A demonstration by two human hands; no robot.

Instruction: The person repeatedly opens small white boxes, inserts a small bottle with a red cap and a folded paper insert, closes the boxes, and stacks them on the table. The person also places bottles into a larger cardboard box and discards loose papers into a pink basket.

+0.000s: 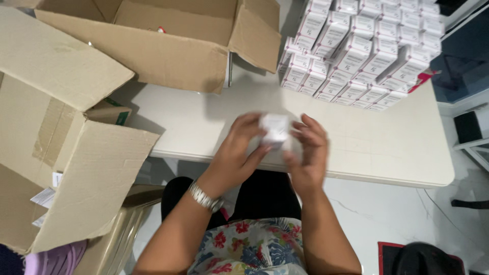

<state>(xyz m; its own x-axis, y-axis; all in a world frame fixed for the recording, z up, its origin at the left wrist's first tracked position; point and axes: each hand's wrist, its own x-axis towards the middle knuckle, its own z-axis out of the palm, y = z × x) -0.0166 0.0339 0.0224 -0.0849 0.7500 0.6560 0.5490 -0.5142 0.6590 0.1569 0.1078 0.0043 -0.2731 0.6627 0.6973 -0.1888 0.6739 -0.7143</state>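
Head view shows a small white cardboard carton (pixel 275 128) held between both hands above the near edge of the white plastic table (pixel 387 147). The left hand (pixel 235 152) cups it from the left and below, fingers closed against its side. The right hand (pixel 308 153), blurred, presses on its right side. Stacked rows of white small boxes (pixel 361 51) stand at the table's far right; open brown cardboard shipping boxes (pixel 153 46) lie to the left.

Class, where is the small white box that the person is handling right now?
In the head view, the small white box sits centre frame between the left hand and right hand, above the white table's near edge.
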